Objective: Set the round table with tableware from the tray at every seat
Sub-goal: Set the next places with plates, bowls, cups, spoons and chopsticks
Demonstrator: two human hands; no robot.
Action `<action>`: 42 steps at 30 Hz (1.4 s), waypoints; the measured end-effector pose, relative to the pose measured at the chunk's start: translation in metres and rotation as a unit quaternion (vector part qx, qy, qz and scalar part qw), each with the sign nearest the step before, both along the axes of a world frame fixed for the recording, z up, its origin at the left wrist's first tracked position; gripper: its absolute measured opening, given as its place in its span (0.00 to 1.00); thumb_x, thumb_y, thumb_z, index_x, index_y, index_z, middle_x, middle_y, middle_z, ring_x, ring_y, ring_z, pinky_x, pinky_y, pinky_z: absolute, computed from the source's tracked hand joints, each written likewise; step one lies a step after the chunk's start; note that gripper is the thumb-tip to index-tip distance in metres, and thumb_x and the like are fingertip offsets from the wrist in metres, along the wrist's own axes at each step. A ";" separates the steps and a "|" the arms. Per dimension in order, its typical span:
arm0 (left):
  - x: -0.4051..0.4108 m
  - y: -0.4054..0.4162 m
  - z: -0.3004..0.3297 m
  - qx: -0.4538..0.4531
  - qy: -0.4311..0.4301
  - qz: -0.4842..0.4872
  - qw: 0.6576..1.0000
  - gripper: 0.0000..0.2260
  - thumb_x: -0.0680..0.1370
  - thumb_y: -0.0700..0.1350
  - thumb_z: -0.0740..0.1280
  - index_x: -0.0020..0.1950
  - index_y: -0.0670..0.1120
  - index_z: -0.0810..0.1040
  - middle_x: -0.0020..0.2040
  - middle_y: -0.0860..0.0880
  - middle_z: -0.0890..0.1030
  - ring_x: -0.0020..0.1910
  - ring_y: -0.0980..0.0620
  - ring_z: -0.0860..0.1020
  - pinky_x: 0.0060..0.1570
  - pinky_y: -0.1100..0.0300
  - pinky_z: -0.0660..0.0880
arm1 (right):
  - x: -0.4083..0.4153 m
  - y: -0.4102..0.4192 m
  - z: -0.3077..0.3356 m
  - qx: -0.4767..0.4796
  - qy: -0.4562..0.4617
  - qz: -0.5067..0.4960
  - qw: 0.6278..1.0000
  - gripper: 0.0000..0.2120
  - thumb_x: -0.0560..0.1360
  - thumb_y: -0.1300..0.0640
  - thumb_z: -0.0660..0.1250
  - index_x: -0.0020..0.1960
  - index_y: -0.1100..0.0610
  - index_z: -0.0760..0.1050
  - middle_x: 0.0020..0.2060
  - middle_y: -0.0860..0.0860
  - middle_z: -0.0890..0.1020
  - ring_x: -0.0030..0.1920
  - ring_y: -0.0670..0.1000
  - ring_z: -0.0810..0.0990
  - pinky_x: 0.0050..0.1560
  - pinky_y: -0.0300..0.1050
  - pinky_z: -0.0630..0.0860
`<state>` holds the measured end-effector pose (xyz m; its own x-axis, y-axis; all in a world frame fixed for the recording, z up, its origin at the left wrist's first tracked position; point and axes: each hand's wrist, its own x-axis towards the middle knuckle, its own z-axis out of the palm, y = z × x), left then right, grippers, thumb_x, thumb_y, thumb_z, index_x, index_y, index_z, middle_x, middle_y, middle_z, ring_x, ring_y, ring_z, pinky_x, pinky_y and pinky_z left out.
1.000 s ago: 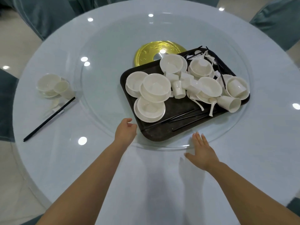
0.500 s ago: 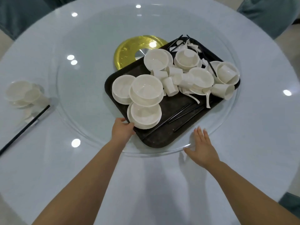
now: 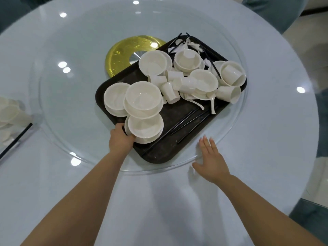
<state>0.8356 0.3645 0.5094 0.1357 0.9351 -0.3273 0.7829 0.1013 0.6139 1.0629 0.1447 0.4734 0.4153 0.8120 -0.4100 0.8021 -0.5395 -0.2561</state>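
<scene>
The left hand (image 3: 121, 139) holds the near bowl (image 3: 145, 126) on the tray (image 3: 159, 153); the right hand (image 3: 211, 160), fingers straight, rests on the desk (image 3: 266, 157).

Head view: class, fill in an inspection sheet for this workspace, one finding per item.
Surface: round white table carrying a clear glass turntable with a gold centre disc.
Job's things: dark rectangular tray piled with white bowls, cups, spoons and black chopsticks.
Clutter: white dishes at the far left seat, blurred.
Grips: left hand grips the nearest white bowl-and-saucer stack; right hand flat on the turntable rim.
Cables: nothing seen.
Surroundings: grey-blue chairs.
</scene>
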 end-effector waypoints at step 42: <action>-0.161 -0.123 0.014 -0.140 -0.194 0.252 0.938 0.09 0.81 0.44 0.63 0.43 0.41 0.77 0.41 0.43 0.80 0.35 0.48 0.79 0.27 0.66 0.73 | -0.202 0.060 0.080 0.207 0.210 0.152 0.943 0.07 0.77 0.57 0.65 0.51 0.56 0.80 0.49 0.48 0.81 0.50 0.47 0.76 0.53 0.41 0.74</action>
<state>0.6745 0.2410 0.5231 -0.1405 0.7974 -0.5868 0.3167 0.5978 0.7364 0.8612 0.2044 0.5535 0.0095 0.9940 -0.1092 0.6838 -0.0862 -0.7246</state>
